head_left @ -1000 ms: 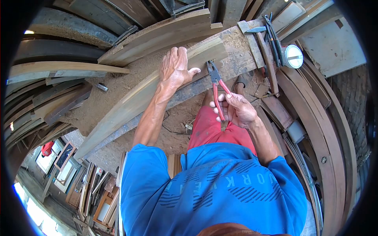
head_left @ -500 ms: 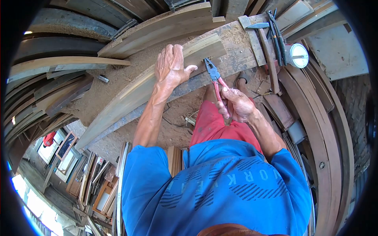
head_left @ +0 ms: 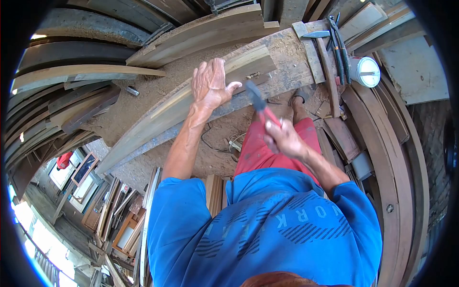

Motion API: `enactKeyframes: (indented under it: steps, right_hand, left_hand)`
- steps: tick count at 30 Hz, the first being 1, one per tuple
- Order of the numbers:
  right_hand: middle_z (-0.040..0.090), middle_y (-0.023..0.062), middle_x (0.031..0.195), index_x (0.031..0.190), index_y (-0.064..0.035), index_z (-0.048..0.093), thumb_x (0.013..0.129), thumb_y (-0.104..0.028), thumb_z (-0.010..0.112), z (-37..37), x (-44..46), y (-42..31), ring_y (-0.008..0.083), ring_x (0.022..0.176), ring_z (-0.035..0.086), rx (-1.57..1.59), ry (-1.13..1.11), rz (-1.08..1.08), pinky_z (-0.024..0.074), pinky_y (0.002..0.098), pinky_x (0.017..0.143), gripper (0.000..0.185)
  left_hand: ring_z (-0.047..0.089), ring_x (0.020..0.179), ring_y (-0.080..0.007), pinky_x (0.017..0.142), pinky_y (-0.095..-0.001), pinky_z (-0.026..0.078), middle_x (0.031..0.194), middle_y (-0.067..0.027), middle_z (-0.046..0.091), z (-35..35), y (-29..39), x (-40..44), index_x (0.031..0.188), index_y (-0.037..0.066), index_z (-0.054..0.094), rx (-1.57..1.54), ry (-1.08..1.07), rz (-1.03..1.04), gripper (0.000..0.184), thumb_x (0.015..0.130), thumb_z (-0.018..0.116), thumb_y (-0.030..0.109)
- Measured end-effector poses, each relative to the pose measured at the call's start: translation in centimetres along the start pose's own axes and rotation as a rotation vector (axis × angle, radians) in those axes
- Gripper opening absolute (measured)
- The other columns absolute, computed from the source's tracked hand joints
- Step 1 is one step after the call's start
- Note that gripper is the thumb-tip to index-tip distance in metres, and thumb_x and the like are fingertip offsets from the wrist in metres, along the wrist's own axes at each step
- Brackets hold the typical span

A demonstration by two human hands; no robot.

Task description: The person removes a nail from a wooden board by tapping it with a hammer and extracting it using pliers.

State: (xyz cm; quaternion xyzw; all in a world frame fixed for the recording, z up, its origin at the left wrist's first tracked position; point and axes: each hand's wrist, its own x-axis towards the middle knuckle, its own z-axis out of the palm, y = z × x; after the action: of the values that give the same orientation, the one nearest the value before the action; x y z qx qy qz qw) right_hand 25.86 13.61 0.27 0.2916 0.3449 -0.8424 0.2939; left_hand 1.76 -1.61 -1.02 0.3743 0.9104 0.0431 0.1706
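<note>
My left hand [head_left: 209,88] holds the long wooden board [head_left: 236,68], its fingers bent over the upper edge and its thumb stretched along the near face. The fingertips are hidden behind the board. In my right hand [head_left: 283,137] are red-handled pliers [head_left: 258,100], smeared by motion. The dark jaws point at the board's near face, close to its right end; I cannot tell whether they touch it. The board stands on edge along a sawdust-strewn plank bench [head_left: 289,62].
A hammer [head_left: 327,71] and black-handled pincers [head_left: 340,52] lie at the bench's right end, beside a white tub [head_left: 366,71]. Curved timbers [head_left: 389,191] stand on the right. More boards [head_left: 191,40] stack up behind the bench. My legs are under its near side.
The pliers have turned from flat to nearly edge-on, and my right hand has rolled over with them. My left hand stays on the board. The whole view has shifted slightly.
</note>
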Motion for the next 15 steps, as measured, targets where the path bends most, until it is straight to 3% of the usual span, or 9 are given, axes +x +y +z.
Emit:
enactKeyframes:
  steps: [1, 3, 4, 6, 9, 10, 13, 15]
  right_hand:
    - [0.054, -0.0022, 0.069, 0.092, -0.0104, 0.056, 0.113, -0.046, 0.055, 0.2, -1.3, 0.2, 0.0075, 0.053, 0.051, -0.072, -0.105, -0.045, 0.0416, 0.0277, 0.046, 0.041]
    - [0.055, -0.0012, 0.069, 0.092, -0.0080, 0.057, 0.112, -0.046, 0.057, 0.1, -2.7, 2.6, 0.0087, 0.054, 0.052, 0.073, -0.069, 0.076, 0.0431, 0.0288, 0.047, 0.043]
    - [0.057, -0.0006, 0.070, 0.093, -0.0071, 0.058, 0.112, -0.046, 0.058, -0.6, -3.1, 2.8, 0.0090, 0.055, 0.054, -0.025, -0.028, 0.052, 0.0442, 0.0290, 0.048, 0.043]
    - [0.060, 0.0006, 0.072, 0.095, -0.0055, 0.060, 0.111, -0.046, 0.058, -1.6, -3.6, 2.9, 0.0096, 0.059, 0.057, -0.205, 0.046, 0.025, 0.0465, 0.0293, 0.051, 0.043]
    - [0.068, 0.0044, 0.081, 0.098, -0.0032, 0.062, 0.111, -0.045, 0.059, -1.1, -2.9, 2.9, 0.0110, 0.067, 0.064, -0.082, 0.067, -0.109, 0.0515, 0.0293, 0.057, 0.044]
    - [0.074, 0.0084, 0.093, 0.103, -0.0012, 0.064, 0.112, -0.041, 0.059, -1.9, -2.1, 2.7, 0.0118, 0.075, 0.068, -0.139, 0.001, -0.085, 0.0557, 0.0296, 0.065, 0.041]
    - [0.074, 0.0103, 0.099, 0.105, -0.0003, 0.064, 0.112, -0.037, 0.058, -0.7, -0.8, 0.9, 0.0123, 0.076, 0.068, -0.039, 0.026, -0.108, 0.0565, 0.0297, 0.067, 0.038]
    - [0.073, 0.0149, 0.113, 0.108, -0.0007, 0.064, 0.112, -0.031, 0.060, -0.5, 0.2, 0.7, 0.0172, 0.089, 0.074, 0.111, -0.014, -0.111, 0.0617, 0.0324, 0.076, 0.031]
  left_hand:
    - [0.064, 0.103, -0.0376, 0.088, -0.0495, 0.049, 0.107, -0.0177, 0.070, 0.0, -0.3, 0.3, 0.122, 0.003, 0.060, -0.013, -0.026, -0.019, 0.079, 0.068, 0.097, 0.048]
    - [0.065, 0.108, -0.0383, 0.092, -0.0497, 0.049, 0.112, -0.0184, 0.071, -0.3, -1.0, 1.5, 0.125, 0.003, 0.060, -0.048, -0.081, -0.037, 0.080, 0.069, 0.096, 0.048]
    - [0.064, 0.117, -0.0398, 0.099, -0.0495, 0.050, 0.122, -0.0205, 0.071, -0.6, -0.9, 2.2, 0.131, 0.003, 0.060, -0.060, -0.164, -0.092, 0.083, 0.071, 0.096, 0.048]
    - [0.064, 0.120, -0.0399, 0.102, -0.0492, 0.049, 0.124, -0.0212, 0.070, -0.6, -1.1, 3.2, 0.133, 0.003, 0.059, -0.041, -0.148, -0.095, 0.085, 0.071, 0.096, 0.048]
    - [0.063, 0.124, -0.0396, 0.106, -0.0495, 0.048, 0.128, -0.0216, 0.068, -0.4, -1.0, 2.7, 0.133, 0.002, 0.059, -0.029, -0.183, -0.115, 0.085, 0.071, 0.096, 0.046]
    - [0.063, 0.124, -0.0393, 0.105, -0.0494, 0.048, 0.128, -0.0213, 0.068, -0.4, -0.8, 2.5, 0.133, 0.002, 0.059, -0.016, -0.175, -0.120, 0.084, 0.071, 0.096, 0.046]
    - [0.063, 0.123, -0.0384, 0.103, -0.0491, 0.049, 0.127, -0.0205, 0.068, -0.2, -0.7, 2.1, 0.132, 0.003, 0.060, -0.012, -0.142, -0.110, 0.083, 0.071, 0.096, 0.045]
    - [0.063, 0.122, -0.0379, 0.101, -0.0487, 0.049, 0.125, -0.0199, 0.069, -0.3, -0.5, 1.7, 0.131, 0.004, 0.060, -0.016, -0.125, -0.101, 0.082, 0.070, 0.096, 0.044]
